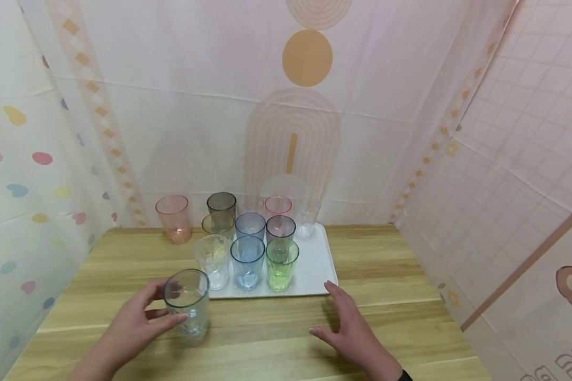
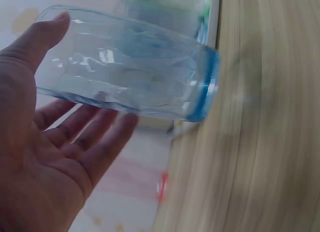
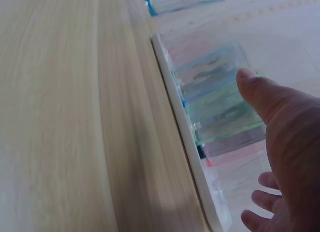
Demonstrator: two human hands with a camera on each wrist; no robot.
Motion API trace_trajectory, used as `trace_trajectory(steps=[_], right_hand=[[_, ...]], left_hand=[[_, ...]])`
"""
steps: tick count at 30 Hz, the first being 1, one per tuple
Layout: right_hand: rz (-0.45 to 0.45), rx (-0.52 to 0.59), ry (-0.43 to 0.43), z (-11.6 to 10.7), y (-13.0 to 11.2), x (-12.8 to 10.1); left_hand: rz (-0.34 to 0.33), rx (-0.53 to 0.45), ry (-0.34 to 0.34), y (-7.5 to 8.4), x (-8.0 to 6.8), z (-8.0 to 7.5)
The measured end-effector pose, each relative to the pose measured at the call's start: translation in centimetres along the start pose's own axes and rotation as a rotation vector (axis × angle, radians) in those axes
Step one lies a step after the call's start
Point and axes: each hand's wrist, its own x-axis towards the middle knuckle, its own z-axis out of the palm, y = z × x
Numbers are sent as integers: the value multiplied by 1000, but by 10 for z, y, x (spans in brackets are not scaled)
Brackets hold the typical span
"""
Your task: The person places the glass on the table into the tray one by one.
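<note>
At the lower left of the head view, a clear blue-tinted tumbler (image 1: 187, 301) is cupped by the left hand (image 1: 131, 323), the fingers loosely curved and slightly spread beside its wall and the thumb laid against it (in the left wrist view the thumb tip (image 2: 50, 29) is seen touching the glass near its rim). The tumbler stands upright on the wooden table (image 1: 267, 338), just in front of the near left corner of a white tray (image 1: 314, 264). At lower centre-right, the right hand (image 1: 350, 328) is held open, its fingers straight and slightly spread, holding nothing, just beside the tray's near right corner. On the tray, coloured tumblers are packed in rows, a green tumbler (image 1: 282, 263) nearest the right hand. An orange tumbler (image 1: 173, 218) stands apart on the table, left of the tray.
</note>
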Motion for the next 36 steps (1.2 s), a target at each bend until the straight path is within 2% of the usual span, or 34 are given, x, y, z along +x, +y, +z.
trace_trajectory(steps=[8, 13, 18, 23, 28, 32, 36], right_hand=[[-70, 111, -46, 3, -14, 8], [-148, 159, -91, 8, -26, 14], [-285, 199, -145, 15, -36, 20], [-359, 254, -203, 23, -44, 23], [-341, 356, -234, 29, -54, 22], [-309, 385, -192, 34, -59, 19], [-285, 403, -147, 38, -62, 16]], left_hand=[[-36, -150, -217, 35, 7, 48], [-3, -201, -294, 48, 12, 71], [48, -223, -324, 54, 17, 92], [100, -249, -340, 60, 21, 108], [151, -257, -349, 63, 22, 119], [174, -241, -338, 65, 22, 124], [167, -233, -332, 66, 21, 127]])
